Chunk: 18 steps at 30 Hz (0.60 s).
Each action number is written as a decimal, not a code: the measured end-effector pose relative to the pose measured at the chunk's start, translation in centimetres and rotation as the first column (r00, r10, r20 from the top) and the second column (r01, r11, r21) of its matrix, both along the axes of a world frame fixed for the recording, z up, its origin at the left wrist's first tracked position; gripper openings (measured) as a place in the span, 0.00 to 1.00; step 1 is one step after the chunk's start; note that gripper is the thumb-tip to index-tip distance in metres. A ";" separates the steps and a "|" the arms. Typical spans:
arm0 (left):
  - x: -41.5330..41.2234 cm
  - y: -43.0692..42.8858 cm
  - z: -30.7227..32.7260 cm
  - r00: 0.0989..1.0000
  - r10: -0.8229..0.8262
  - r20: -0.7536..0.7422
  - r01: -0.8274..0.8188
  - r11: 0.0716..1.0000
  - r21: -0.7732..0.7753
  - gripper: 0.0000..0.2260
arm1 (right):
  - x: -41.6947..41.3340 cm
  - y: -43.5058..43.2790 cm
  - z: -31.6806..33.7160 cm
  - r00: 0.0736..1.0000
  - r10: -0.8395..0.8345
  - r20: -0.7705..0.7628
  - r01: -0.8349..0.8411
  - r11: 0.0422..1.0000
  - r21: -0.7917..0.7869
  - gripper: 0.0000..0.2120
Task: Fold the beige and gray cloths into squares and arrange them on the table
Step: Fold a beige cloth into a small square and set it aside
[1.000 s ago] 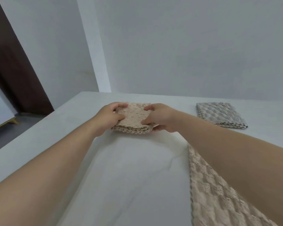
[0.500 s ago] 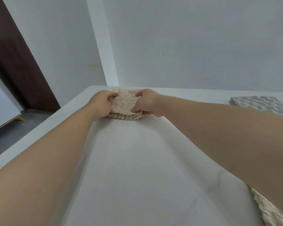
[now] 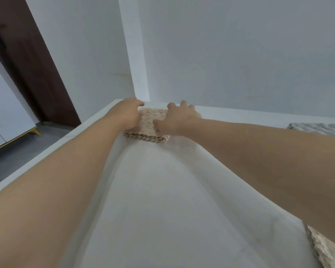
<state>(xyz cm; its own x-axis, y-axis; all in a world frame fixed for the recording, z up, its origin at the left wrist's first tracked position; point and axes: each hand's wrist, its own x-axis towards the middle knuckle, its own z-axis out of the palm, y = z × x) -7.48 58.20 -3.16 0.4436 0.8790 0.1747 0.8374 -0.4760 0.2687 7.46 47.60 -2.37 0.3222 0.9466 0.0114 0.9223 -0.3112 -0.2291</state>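
A folded beige cloth (image 3: 150,125) lies flat in the far left corner of the white table (image 3: 162,209). My left hand (image 3: 127,113) curls over the cloth's left side and grips it. My right hand (image 3: 179,118) rests at the cloth's right side, thumb on top, fingers spread and lifted past its far edge. A folded gray cloth (image 3: 321,128) lies at the far right, partly behind my right forearm. A second beige cloth (image 3: 326,248), unfolded, shows at the bottom right under that forearm.
A grey wall with a white corner post (image 3: 135,55) rises directly behind the table's far edge. Beyond the table's left edge are a dark brown door (image 3: 27,60), a grey floor and a white cabinet (image 3: 6,120) with gold legs.
Both hands carried the folded beige cloth away from me and leftward into the table's far corner. My right hand's fingers have since opened up off the cloth.
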 end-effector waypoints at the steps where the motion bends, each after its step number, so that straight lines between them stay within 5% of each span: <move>1: 0.2 0.2 0.0 0.999 -0.016 0.041 0.015 1.000 0.022 0.22 | 0.4 0.0 -0.2 0.996 0.039 0.083 -0.044 0.997 0.056 0.37; 3: 0.7 0.5 -0.4 0.995 -0.047 0.093 0.044 0.999 0.025 0.20 | 1.5 0.3 -0.5 0.978 0.146 0.151 -0.159 0.985 0.072 0.41; 8: 0.8 0.8 -3.1 0.986 -0.065 0.154 0.078 0.994 -0.075 0.19 | 3.1 0.8 -2.0 0.960 0.280 -0.005 -0.280 0.958 -0.068 0.46; 18: 0.5 1.8 -4.2 0.997 -0.069 -0.040 0.062 0.988 -0.138 0.23 | 3.8 1.1 -4.1 0.953 0.297 0.052 -0.285 0.944 -0.164 0.51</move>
